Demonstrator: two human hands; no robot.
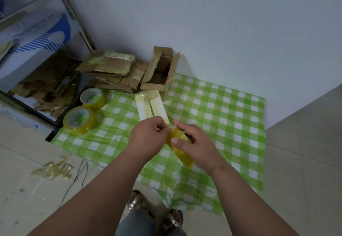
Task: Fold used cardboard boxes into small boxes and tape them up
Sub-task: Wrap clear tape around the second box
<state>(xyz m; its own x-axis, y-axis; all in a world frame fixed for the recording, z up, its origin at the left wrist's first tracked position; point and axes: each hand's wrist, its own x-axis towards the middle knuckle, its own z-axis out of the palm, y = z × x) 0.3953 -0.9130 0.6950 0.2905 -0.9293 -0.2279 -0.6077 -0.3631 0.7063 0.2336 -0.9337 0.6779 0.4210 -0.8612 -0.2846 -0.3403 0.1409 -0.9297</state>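
Floor: grey tiles with a green checked cloth (231, 109) spread by a white wall
Head view, right hand: the right hand (196, 141) is wrapped around a yellow tape roll (180, 147), thumb on top, fingers curled around it
Head view, left hand: the left hand (148, 135) has its fingers bunched tight at the top edge of the roll, pinching what looks like the loose end of the tape
Which way: the roll sits just right of the left fingers, and its long side slants from near the fingertips down toward the right wrist; both hands touch it
White box: a small taped white box (151, 107) lies on the cloth just past the hands
Cardboard: a flat cardboard pile (111, 69) and one open cardboard box (161, 70) rest against the wall
Spare tape: two more tape rolls (87, 109) sit to the left on the cloth
Hard to see: the tape end is see-through and hidden in the fingers, so I cannot tell how much is peeled
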